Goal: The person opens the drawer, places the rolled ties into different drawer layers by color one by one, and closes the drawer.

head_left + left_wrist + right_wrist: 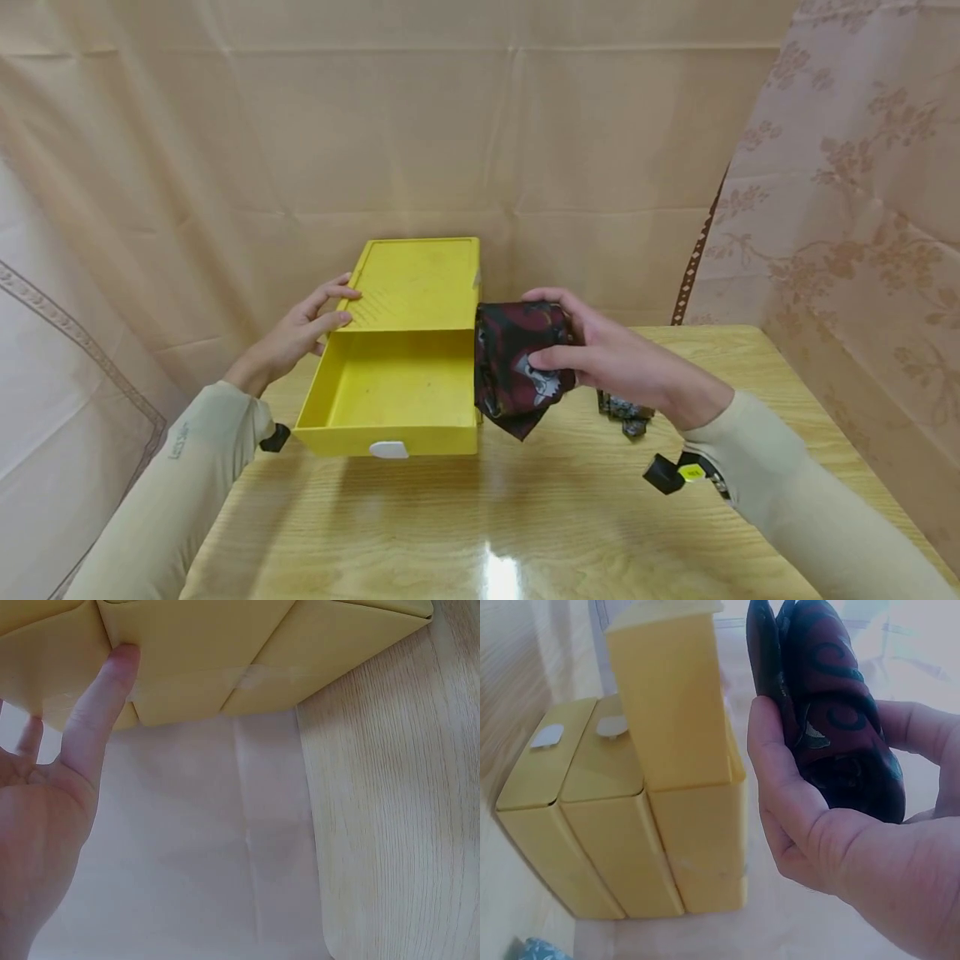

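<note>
A yellow drawer unit (420,279) stands on the table, its top drawer (387,440) pulled out toward me; the part of the drawer's inside that shows holds nothing. My left hand (296,329) rests against the unit's left upper edge, fingers fairly straight on the top, one digit pressing the side wall in the left wrist view. My right hand (600,346) grips a folded dark red and black patterned cloth (517,342) between thumb and fingers. This cloth hangs just right of the open drawer, with a pointed corner drooping; the right wrist view shows its layered folds.
On the wooden table (420,533), a small dark patterned bundle (634,427) lies to the right, partly behind my right forearm. Two lower drawers (570,750) with white handles are closed beneath the pulled-out one. A beige curtain (375,125) hangs behind the table.
</note>
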{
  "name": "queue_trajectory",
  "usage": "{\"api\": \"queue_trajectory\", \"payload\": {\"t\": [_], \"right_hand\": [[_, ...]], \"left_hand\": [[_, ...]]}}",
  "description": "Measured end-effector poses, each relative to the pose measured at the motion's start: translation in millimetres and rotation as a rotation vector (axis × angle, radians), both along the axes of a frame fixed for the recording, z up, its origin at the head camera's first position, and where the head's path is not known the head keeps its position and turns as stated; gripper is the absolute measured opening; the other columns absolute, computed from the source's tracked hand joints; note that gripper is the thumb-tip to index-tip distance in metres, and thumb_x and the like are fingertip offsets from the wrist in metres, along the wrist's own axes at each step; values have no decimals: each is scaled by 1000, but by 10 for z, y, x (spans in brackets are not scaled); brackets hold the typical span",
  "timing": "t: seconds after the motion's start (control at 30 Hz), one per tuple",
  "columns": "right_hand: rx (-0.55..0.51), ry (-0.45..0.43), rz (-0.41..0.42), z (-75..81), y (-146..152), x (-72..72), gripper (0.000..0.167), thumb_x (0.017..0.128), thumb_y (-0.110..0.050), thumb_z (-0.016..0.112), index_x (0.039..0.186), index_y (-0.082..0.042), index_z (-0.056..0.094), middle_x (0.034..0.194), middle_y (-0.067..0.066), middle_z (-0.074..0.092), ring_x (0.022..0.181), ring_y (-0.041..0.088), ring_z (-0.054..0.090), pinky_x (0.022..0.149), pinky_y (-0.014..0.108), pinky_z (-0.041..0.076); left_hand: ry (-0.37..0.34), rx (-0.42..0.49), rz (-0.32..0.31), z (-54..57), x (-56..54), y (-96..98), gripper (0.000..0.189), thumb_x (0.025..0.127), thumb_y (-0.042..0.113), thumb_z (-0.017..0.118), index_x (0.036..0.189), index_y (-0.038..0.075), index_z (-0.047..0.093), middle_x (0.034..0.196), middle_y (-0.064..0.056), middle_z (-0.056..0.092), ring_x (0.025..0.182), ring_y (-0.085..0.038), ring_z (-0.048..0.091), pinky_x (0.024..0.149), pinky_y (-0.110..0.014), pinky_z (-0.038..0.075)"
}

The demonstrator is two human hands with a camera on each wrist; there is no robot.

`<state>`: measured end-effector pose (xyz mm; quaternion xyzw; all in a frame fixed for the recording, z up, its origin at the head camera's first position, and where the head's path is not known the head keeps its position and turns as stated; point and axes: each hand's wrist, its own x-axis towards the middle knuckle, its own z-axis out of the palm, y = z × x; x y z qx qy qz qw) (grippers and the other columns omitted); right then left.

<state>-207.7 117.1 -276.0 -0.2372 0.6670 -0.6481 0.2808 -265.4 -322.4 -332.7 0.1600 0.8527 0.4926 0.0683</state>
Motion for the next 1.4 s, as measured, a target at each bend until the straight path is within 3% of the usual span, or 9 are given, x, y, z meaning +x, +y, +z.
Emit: {"api": "queue_trajectory", "payload": {"t": [0.17, 0.33, 0.63, 1.07, 1.4], "right_hand": [[36, 18, -1, 113, -155, -19, 63, 98, -11, 67, 149, -24, 31, 138, 16, 52, 109, 35, 64, 75, 36, 56], [13, -21, 11, 193, -349, -36, 66, 97, -7, 68, 149, -26, 31, 141, 14, 50, 117, 35, 61, 87, 44, 57], [-50, -85, -13, 227, -737, -47, 65, 97, 1, 65, 146, -24, 31, 138, 17, 47, 117, 36, 59, 86, 49, 58], [-86, -298, 4, 100, -1118, -112, 63, 96, 4, 63, 144, -23, 32, 136, 16, 52, 112, 34, 59, 85, 52, 57], [28, -306, 20, 23, -1263, -116, 63, 96, 3, 65, 144, -23, 33, 137, 15, 51, 112, 35, 60, 83, 52, 58]], "left_hand": [[-8, -8, 14, 4, 0, -6, 45, 107, 39, 52, 146, 19, 44, 169, 13, 9, 118, -29, 45, 65, -33, 43], [-10, -15, 11, -5, 1, -11, 45, 107, 39, 52, 147, 19, 43, 169, 13, 8, 119, -30, 46, 64, -33, 43], [-24, -14, 17, -6, -5, -11, 47, 106, 40, 52, 147, 19, 44, 169, 13, 8, 123, -32, 44, 66, -35, 42], [-31, -3, 32, -31, -15, -31, 47, 106, 41, 52, 147, 19, 44, 169, 12, 8, 131, -38, 43, 76, -41, 45], [-25, 0, 28, -43, -18, -58, 46, 106, 40, 52, 146, 19, 45, 169, 11, 8, 134, -38, 38, 72, -40, 44]]}}
